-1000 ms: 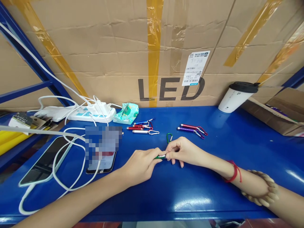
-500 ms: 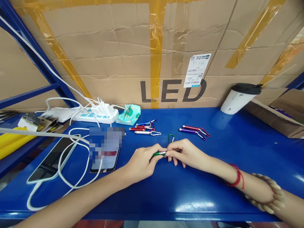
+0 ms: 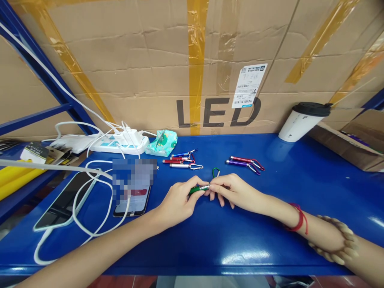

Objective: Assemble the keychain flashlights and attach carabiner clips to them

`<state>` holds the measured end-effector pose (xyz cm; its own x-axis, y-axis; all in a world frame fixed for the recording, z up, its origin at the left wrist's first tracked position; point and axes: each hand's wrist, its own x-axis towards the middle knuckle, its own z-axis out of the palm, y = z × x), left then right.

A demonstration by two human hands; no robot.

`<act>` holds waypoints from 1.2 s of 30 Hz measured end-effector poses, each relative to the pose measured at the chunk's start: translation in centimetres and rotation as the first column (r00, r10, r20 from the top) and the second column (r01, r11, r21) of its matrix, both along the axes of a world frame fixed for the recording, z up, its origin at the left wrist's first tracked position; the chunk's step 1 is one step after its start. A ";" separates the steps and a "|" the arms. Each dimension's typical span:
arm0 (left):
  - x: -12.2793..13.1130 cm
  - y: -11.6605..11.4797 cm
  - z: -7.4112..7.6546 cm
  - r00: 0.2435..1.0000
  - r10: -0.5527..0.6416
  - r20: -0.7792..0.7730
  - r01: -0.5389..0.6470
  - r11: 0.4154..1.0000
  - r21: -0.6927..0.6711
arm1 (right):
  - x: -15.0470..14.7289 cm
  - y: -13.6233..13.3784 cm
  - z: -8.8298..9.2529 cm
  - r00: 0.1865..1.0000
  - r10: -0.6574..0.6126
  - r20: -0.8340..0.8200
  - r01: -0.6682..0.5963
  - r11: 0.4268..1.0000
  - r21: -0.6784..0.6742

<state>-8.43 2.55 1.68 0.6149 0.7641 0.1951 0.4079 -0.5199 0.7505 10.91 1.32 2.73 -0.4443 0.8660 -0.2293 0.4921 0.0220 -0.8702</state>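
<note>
Both hands meet over the middle of the blue table. My left hand [image 3: 177, 202] is closed, with thumb and forefinger pinching a green keychain flashlight [image 3: 195, 189] by its body. At the flashlight's silver end, the thumb and forefinger of my right hand [image 3: 235, 189] pinch together; its other fingers hang loosely below. A green carabiner clip [image 3: 215, 172] pokes out behind the right hand, and how it joins the flashlight is hidden. Beyond the left hand lie several similar flashlights, among them a silver one [image 3: 180, 165]. A red flashlight [image 3: 241, 159] and a purple flashlight [image 3: 238, 163] lie beyond the right.
Two phones, one dark [image 3: 67, 200] and one lit [image 3: 133, 206], lie left among looping white cables. Behind them are a power strip [image 3: 120, 146] and a teal packet [image 3: 163, 143]. A lidded paper cup [image 3: 300, 124] stands back right, before a large cardboard box [image 3: 165, 60].
More of the green flashlight's body and silver end shows between my fingers now. Both hands stay almost in place, and the view has shifted slightly.
</note>
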 end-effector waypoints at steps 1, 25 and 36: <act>0.0 0.0 0.0 1.000 -0.003 -0.001 0.003 1.000 0.002 | 0.0 0.0 0.0 1.000 0.000 0.004 0.000 1.000 0.000; -0.1 -0.1 -0.1 0.998 -0.064 -0.011 0.064 0.997 -0.030 | 0.1 0.0 -0.1 0.998 0.029 0.050 -0.029 1.000 0.010; -0.2 -0.4 0.0 0.998 -0.056 -0.038 0.055 0.998 -0.021 | -0.1 0.0 -0.1 0.994 0.026 0.110 -0.027 1.000 0.002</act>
